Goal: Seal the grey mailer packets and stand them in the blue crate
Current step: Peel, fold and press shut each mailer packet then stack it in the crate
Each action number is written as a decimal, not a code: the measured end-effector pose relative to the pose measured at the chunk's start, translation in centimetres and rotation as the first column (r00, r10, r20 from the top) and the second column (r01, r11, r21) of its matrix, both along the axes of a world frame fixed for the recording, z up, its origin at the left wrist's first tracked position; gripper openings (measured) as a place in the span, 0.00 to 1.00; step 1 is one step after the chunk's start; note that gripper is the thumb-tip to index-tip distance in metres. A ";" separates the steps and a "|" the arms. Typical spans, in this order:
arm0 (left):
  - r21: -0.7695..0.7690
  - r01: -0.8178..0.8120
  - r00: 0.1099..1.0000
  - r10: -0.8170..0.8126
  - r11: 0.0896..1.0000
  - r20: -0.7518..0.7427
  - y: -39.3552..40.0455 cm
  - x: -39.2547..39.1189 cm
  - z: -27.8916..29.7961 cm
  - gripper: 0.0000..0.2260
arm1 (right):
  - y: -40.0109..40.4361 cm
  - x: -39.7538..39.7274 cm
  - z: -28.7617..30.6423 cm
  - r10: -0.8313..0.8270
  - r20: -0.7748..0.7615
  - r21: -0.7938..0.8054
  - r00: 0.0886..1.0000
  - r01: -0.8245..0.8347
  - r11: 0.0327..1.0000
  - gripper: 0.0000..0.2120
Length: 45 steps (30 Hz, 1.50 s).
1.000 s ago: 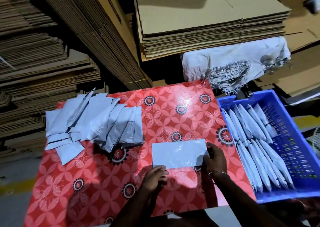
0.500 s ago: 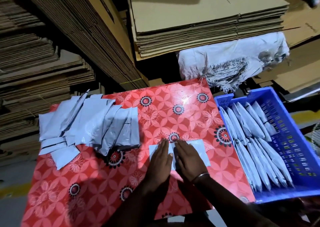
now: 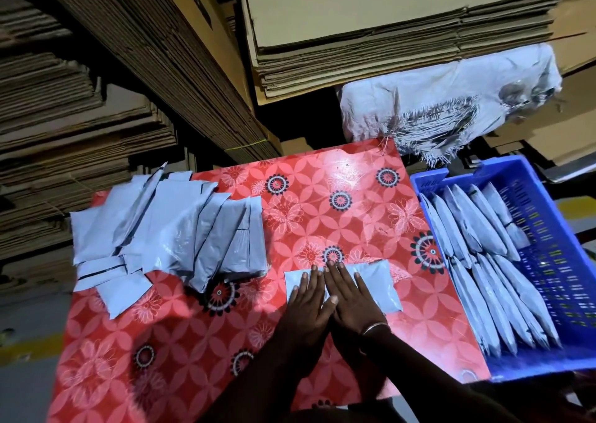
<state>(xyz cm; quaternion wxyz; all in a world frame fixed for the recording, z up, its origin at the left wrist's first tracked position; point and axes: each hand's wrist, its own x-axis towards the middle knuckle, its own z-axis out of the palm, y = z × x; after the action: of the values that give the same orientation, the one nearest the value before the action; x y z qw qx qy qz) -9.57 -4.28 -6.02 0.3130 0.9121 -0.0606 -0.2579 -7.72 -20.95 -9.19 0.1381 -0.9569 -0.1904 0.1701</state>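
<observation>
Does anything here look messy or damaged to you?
Yes. The white woven sack behind the table is torn, with frayed threads hanging out. The pile of grey packets at the table's left lies jumbled and overlapping, unlike the neat row standing in the blue crate. Both hands, left hand and right hand, press one packet flat.

Both hands flat on one grey plastic mailer packet (image 3: 377,285) on the red floral tablecloth (image 3: 322,203): left hand (image 3: 306,306), right hand (image 3: 353,300), side by side. Blue plastic crate (image 3: 554,261) alongside, packets standing inside.
</observation>
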 end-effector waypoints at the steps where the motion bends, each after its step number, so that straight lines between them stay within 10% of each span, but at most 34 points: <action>1: 0.004 0.009 1.000 -0.009 1.000 0.006 0.0 0.1 0.0 0.43 | 0.0 0.0 0.1 -0.007 -0.017 -0.016 1.000 0.007 1.000 0.32; 10: 0.097 0.062 0.994 -0.071 0.993 0.087 0.4 -0.3 -0.9 0.31 | -0.7 0.3 -0.5 0.013 -0.090 -0.028 0.996 -0.015 0.999 0.33; 32: 0.235 -0.009 1.000 0.004 0.972 0.021 6.8 -1.4 -0.9 0.38 | -11.7 -1.3 1.6 -0.260 -0.088 -0.145 0.961 0.246 0.958 0.39; 37: 0.210 -0.181 0.923 0.091 0.961 0.375 5.7 0.1 0.6 0.23 | -11.5 2.1 3.6 -0.144 0.097 -0.004 0.985 0.145 0.989 0.39; 45: 0.403 -0.006 0.946 -0.126 0.915 0.300 2.8 2.9 1.8 0.38 | -6.3 4.2 4.5 -0.026 0.069 -0.198 0.997 0.040 0.979 0.31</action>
<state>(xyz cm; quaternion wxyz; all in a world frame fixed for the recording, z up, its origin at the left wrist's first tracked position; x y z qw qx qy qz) -6.66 -1.53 -4.20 0.0984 0.9838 -0.0849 -0.1231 -3.51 -27.23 -4.71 0.0378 -0.9741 -0.1610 0.1543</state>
